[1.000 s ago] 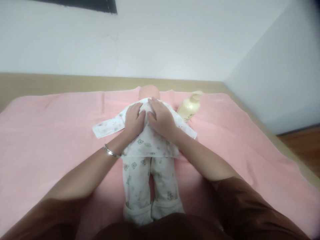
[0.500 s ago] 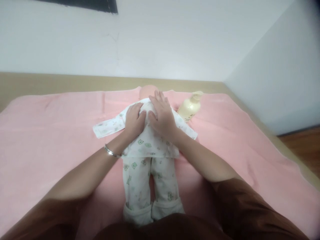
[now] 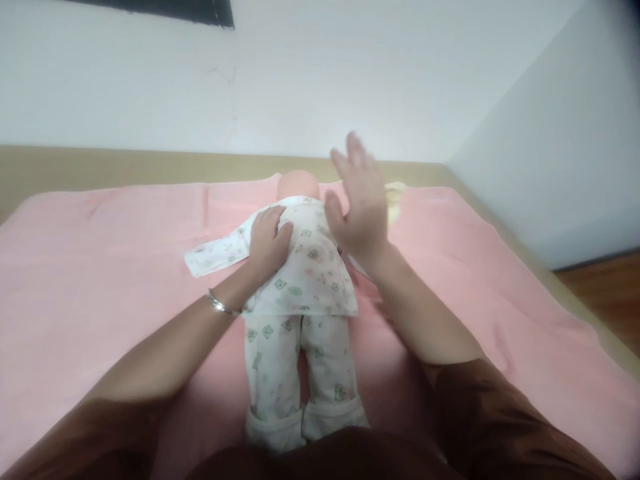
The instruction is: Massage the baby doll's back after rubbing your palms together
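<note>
A baby doll (image 3: 299, 184) lies face down with its head at the far end. It wears a white patterned top (image 3: 315, 280) and matching trousers (image 3: 275, 367) with turned-up cuffs. My left hand (image 3: 269, 241) rests on the left side of the doll's upper back, fingers out flat and thumb apart. Raised above the doll's right shoulder, my right hand (image 3: 361, 203) has its fingers spread and holds nothing. It hides the right sleeve and most of a pale yellow pump bottle (image 3: 395, 200).
A pink blanket (image 3: 110, 267) lies under the doll, over a tan surface (image 3: 150, 163). Behind stands a white wall (image 3: 300, 80), with another wall on the right. A dark panel (image 3: 175, 10) shows at the top left, and brown floor (image 3: 605, 290) at the right.
My right hand has lifted off the doll's upper back and moved up and to the right, now in front of the bottle. My left hand has stayed in place on the back.
</note>
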{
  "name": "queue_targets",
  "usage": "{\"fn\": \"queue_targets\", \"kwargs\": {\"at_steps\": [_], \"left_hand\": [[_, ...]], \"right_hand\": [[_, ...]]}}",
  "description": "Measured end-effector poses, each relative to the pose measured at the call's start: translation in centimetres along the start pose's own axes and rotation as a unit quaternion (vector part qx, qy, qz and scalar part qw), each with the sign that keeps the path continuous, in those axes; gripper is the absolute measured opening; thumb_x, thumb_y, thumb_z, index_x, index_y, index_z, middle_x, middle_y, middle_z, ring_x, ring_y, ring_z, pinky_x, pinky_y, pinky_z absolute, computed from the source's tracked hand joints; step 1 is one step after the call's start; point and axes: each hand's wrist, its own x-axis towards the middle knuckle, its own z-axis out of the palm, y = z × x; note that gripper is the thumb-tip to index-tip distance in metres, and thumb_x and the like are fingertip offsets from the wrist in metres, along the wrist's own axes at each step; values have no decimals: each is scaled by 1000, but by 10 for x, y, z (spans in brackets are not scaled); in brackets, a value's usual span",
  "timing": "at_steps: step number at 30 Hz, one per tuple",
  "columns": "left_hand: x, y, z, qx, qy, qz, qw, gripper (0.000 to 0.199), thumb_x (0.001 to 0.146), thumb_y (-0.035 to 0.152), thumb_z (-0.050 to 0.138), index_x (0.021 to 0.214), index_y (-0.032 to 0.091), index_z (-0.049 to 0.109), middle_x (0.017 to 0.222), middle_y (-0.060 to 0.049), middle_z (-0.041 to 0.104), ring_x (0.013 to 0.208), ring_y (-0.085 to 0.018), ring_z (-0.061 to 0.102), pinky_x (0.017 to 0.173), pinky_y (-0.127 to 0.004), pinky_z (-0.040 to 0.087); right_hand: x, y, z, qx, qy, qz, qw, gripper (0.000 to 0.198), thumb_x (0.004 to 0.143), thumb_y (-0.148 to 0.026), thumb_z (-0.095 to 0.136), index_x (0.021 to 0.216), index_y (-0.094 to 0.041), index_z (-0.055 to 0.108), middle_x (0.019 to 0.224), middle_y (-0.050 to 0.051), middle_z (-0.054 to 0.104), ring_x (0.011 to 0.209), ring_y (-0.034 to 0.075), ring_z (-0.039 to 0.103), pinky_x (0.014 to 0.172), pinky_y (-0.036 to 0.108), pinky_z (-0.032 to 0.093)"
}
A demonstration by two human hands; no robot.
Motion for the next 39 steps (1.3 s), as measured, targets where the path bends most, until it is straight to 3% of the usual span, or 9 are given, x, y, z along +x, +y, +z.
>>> {"fn": "queue_targets", "kwargs": {"at_steps": [5, 8, 12, 14, 17, 21, 27, 34, 39], "left_hand": [[0, 5, -1, -6, 0, -16, 1000, 44, 88, 35, 40, 122, 19, 64, 134, -10, 65, 130, -30, 53, 123, -53, 35], [0, 6, -1, -8, 2, -16, 1000, 42, 88, 34, 41, 120, 20, 64, 132, -9, 65, 129, -30, 53, 123, -53, 35], [-1, 7, -1, -8, 0, -23, 1000, 45, 87, 34, 40, 122, 18, 64, 135, -11, 64, 130, -31, 53, 122, -53, 36], [-1, 7, -1, -5, 1, -24, 1000, 47, 87, 34, 40, 124, 16, 63, 137, -12, 63, 131, -31, 53, 122, -53, 36], [-1, 5, -1, 1, 2, -25, 1000, 49, 88, 35, 40, 128, 15, 61, 140, -12, 61, 134, -31, 51, 123, -52, 35], [-1, 3, 0, 7, 2, -24, 1000, 48, 88, 36, 39, 128, 18, 60, 142, -11, 60, 136, -30, 50, 123, -51, 36], [0, 1, 2, 6, 12, -14, 1000, 46, 88, 36, 41, 127, 20, 60, 140, -10, 62, 135, -30, 51, 123, -52, 36], [1, 8, -4, -21, 3, -44, 999, 45, 89, 33, 43, 129, 19, 58, 143, -11, 58, 139, -30, 49, 126, -53, 34], [1, 53, -14, -140, 10, -97, 985, 51, 98, 39, 38, 147, 24, 41, 163, -6, 38, 155, -26, 32, 130, -51, 33]], "right_hand": [[19, 47, -22, -89, 66, 93, 990, 53, 99, -35, 38, 149, -18, 43, 168, 13, 27, 159, 36, 14, 127, 65, 10], [23, 63, -21, -92, 27, 113, 989, 50, 101, -42, 35, 141, -17, 51, 162, 18, 36, 156, 39, 21, 125, 69, 11], [21, 61, -16, -99, -86, 111, 985, 56, 104, -47, 23, 102, -16, 69, 116, 15, 71, 124, 32, 60, 125, 68, 12], [21, 57, -16, -112, -115, 123, 980, 62, 105, -46, 18, 82, -16, 68, 87, 11, 71, 102, 26, 67, 125, 62, 19], [22, 53, -17, -143, -129, 158, 968, 62, 104, -45, 20, 70, -17, 63, 70, 9, 65, 88, 25, 67, 113, 54, 38], [28, 51, -16, -155, -138, 212, 955, 58, 101, -48, 24, 67, -18, 61, 70, 11, 65, 82, 27, 66, 87, 43, 49], [36, 50, -16, -125, -140, 266, 946, 52, 98, -47, 30, 63, -20, 57, 67, 8, 65, 67, 22, 62, 68, 33, 43], [36, 55, -13, -128, -121, 261, 949, 52, 98, -45, 29, 62, -21, 57, 69, 9, 67, 70, 22, 63, 68, 31, 40], [38, 55, -12, -113, -134, 265, 948, 56, 99, -48, 27, 67, -20, 64, 76, 11, 72, 79, 26, 68, 73, 34, 45]]}}
